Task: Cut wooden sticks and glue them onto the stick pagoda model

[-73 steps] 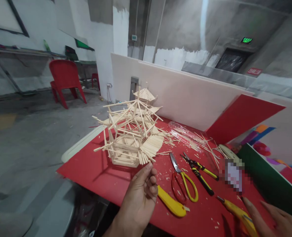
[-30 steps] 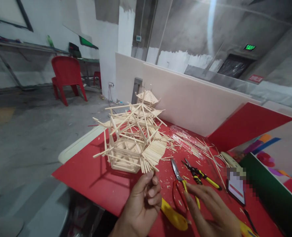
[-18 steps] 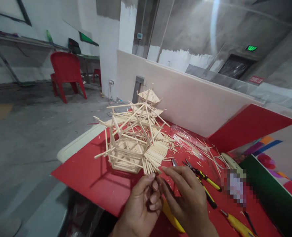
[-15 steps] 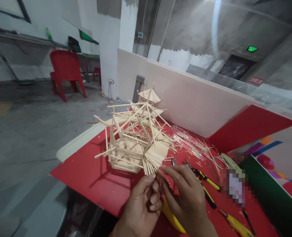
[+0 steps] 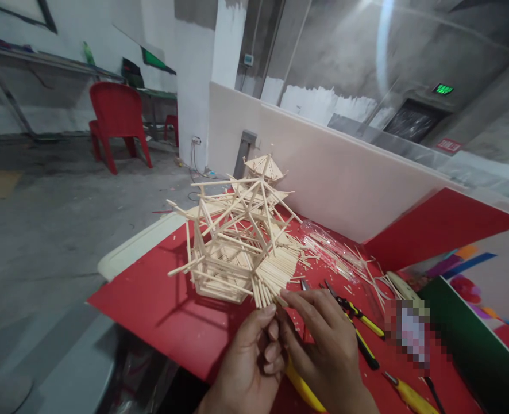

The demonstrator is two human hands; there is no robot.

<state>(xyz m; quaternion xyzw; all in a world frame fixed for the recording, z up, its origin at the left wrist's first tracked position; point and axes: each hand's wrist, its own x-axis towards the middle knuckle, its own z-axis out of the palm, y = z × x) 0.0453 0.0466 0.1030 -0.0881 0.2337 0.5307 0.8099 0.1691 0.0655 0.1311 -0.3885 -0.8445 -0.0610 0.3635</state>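
An open-frame pavilion model (image 5: 226,267) built of thin wooden sticks stands on a red board. At its near right corner spreads a sloping row of wooden sticks (image 5: 280,267), laid side by side. My left hand (image 5: 252,351) is closed at the lower ends of these sticks, its thumb and curled fingers pinched together. My right hand (image 5: 323,336) meets it from the right, with its index fingertip on the stick ends and its other fingers bent close. The fingers hide the exact grip. A yellow object (image 5: 304,391) lies partly covered beneath the hands.
Right of my hands lie yellow-black pliers (image 5: 360,316) and a yellow-handled tool (image 5: 409,394). Loose sticks in clear plastic packaging (image 5: 332,247) lie behind. A smaller stick model (image 5: 265,167) stands at the back, before a white panel (image 5: 315,167). The red board's edge (image 5: 146,345) is at left.
The whole view has shifted slightly, moving the scene a little to the right. Both hands keep almost the same pose at the stick ends.
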